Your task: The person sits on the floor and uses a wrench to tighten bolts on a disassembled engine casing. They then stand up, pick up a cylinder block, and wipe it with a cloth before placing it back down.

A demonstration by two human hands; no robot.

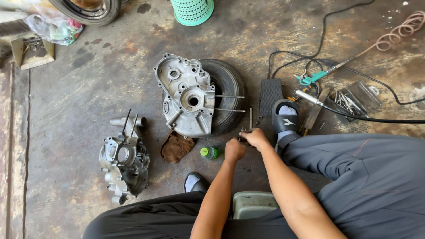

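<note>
Small metal part [245,131] pinched by both hands' fingers [254,136], stained concrete floor [88,88], workshop clutter

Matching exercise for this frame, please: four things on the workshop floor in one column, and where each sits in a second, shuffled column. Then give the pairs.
Things:
1. silver engine cover
2. brown rag
3. green-capped bottle
4. green basket

Places:
A. top edge of the view, far from the hands
B. propped on the small black tyre
C. just left of the left hand
D. on the floor below the engine cover

Pairs: 1-B, 2-D, 3-C, 4-A
</note>
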